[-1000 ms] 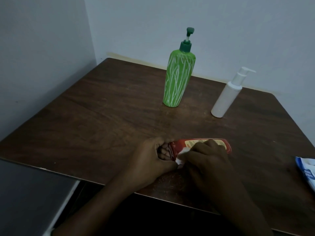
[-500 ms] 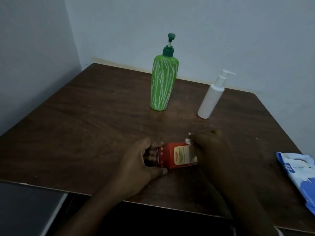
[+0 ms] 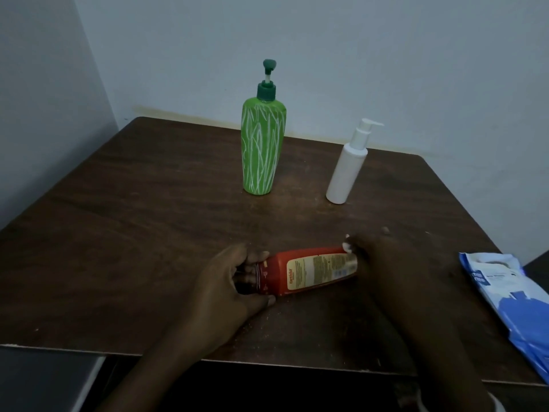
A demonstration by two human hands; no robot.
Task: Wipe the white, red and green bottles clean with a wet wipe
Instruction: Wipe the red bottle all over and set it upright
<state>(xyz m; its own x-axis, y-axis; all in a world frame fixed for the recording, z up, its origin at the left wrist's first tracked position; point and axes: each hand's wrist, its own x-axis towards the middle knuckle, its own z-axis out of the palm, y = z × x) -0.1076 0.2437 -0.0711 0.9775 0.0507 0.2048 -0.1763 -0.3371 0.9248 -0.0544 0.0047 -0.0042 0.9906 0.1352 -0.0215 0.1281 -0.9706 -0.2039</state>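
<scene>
The red plastic bottle with a yellow label (image 3: 309,272) lies on its side near the front of the dark wooden table (image 3: 148,218). The left hand (image 3: 234,281) clamps its cap end; the right hand (image 3: 395,263) presses a white wet wipe (image 3: 347,247) on its base. The green pump bottle (image 3: 263,150) and white pump bottle (image 3: 347,171) stand behind, the blue wipes pack (image 3: 511,304) at right.

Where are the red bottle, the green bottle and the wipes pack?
red bottle (image 3: 309,272): head view, on its yellow label.
green bottle (image 3: 261,147): head view, on the middle of its striped body.
wipes pack (image 3: 517,307): head view, on the blue part of its wrapper.
</scene>
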